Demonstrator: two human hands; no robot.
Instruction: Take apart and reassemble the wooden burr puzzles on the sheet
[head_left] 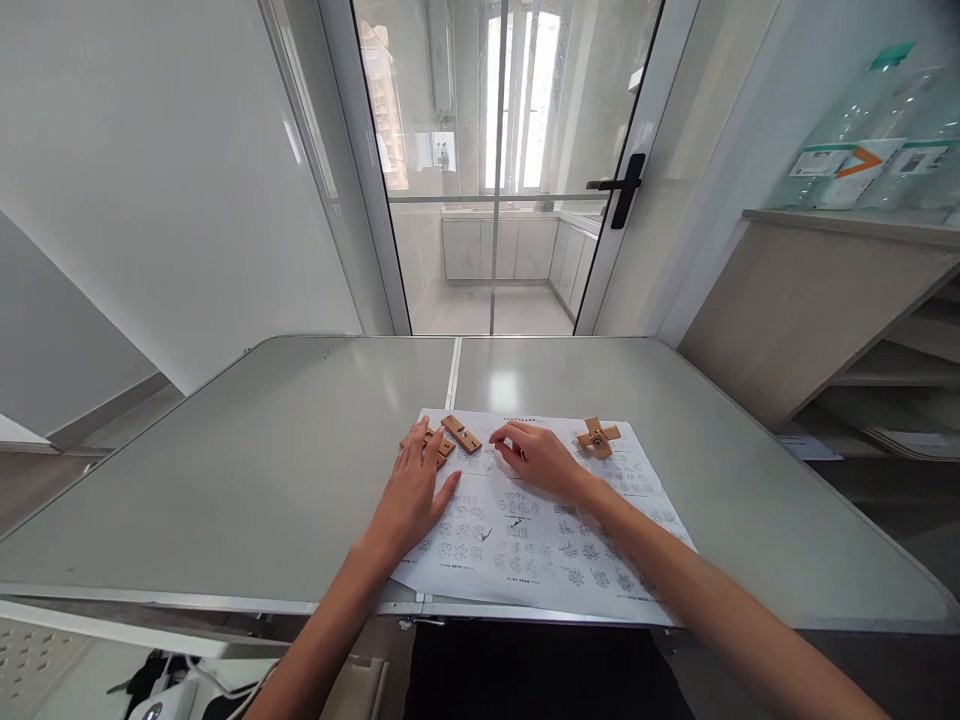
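Observation:
My left hand [412, 500] lies with its fingers spread and the thumb out to the right. Its fingertips rest over several notched wooden puzzle pieces [445, 448], partly covering them. Another wooden piece [461, 434] with a dark number on it lies slantwise just to the right of those fingers. My right hand [541, 460] rests on the printed sheet [480, 510], fingers loosely bent toward the left; nothing shows in them. Right of that hand, a few wooden pieces are joined in a crossed cluster [598, 438] near the sheet's upper right corner.
The sheet bears many small line drawings and lies on a grey folding table [262, 480] with a metal seam. Beyond stands a glass door [495, 200] with a black handle [627, 190]. Plastic bottles [862, 150] stand on a shelf at right. Cables [225, 680] lie below left.

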